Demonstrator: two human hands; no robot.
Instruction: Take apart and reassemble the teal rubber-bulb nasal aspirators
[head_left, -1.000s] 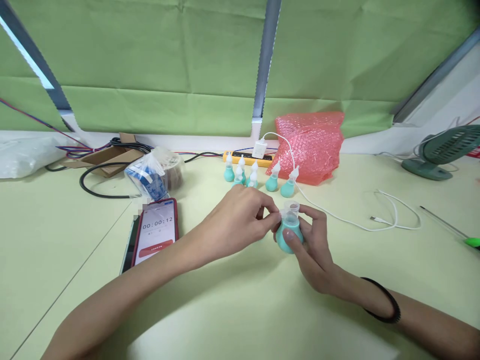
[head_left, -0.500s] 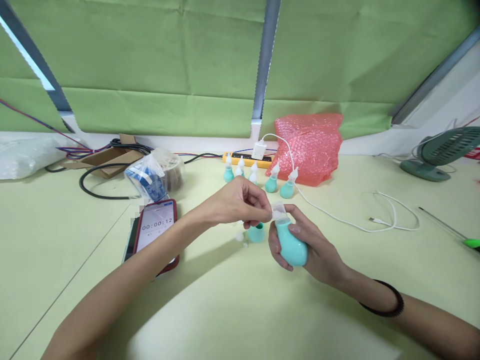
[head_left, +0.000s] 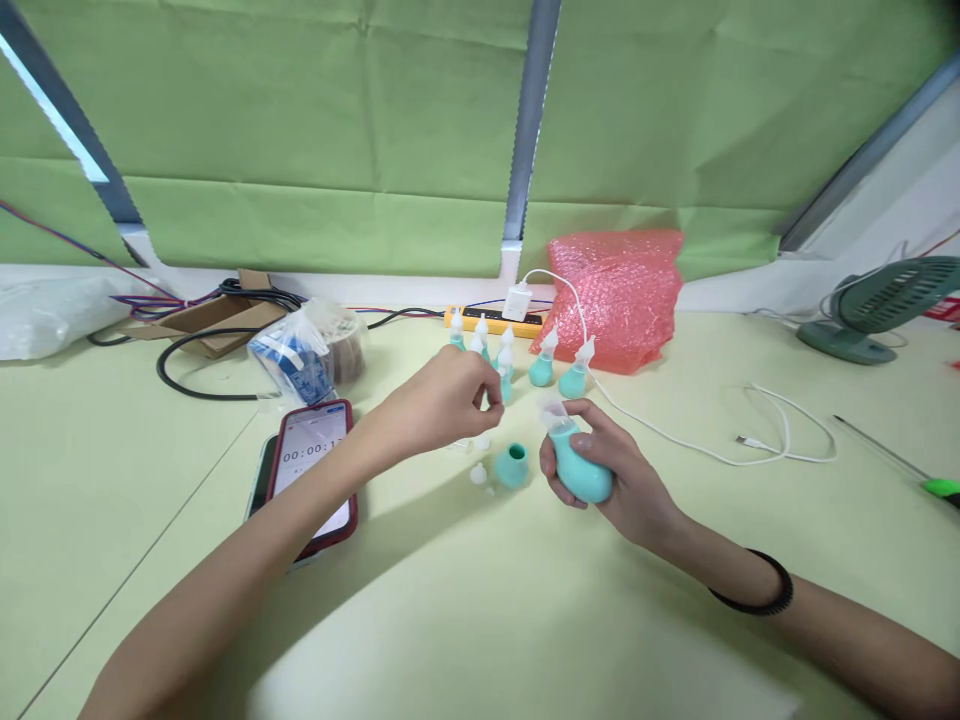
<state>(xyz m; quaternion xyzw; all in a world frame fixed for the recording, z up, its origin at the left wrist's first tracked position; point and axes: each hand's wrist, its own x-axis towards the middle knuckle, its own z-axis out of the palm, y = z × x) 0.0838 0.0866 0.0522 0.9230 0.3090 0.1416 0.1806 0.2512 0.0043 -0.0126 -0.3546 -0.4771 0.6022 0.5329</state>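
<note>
My right hand (head_left: pixel 626 465) is wrapped round a teal nasal aspirator (head_left: pixel 585 475), its bulb tilted with a clear plastic piece (head_left: pixel 551 408) at its mouth, up and to the left. To the left, apart from it, hovers my left hand (head_left: pixel 454 400), fingers curled into a pinch; what is in them, if anything, cannot be made out. Below and between the hands, an open teal bulb (head_left: pixel 512 466) stands on the table, its dark mouth facing up. Beside it lie small white parts (head_left: pixel 478 473). Several assembled teal aspirators (head_left: pixel 574 375) with white tips stand behind, some partly hidden by my left hand.
At the left, a phone (head_left: pixel 315 470) showing a timer lies under my left forearm. Farther back are a bagged blue item (head_left: pixel 296 360), a yellow power strip (head_left: pixel 465 320) and pink bubble wrap (head_left: pixel 615 300). A white cable (head_left: pixel 675 445), a screwdriver (head_left: pixel 885 450) and a fan (head_left: pixel 862 320) are rightward.
My left hand has come away from the clear piece and moved left. My right hand, still holding the aspirator, has shifted slightly up and left.
</note>
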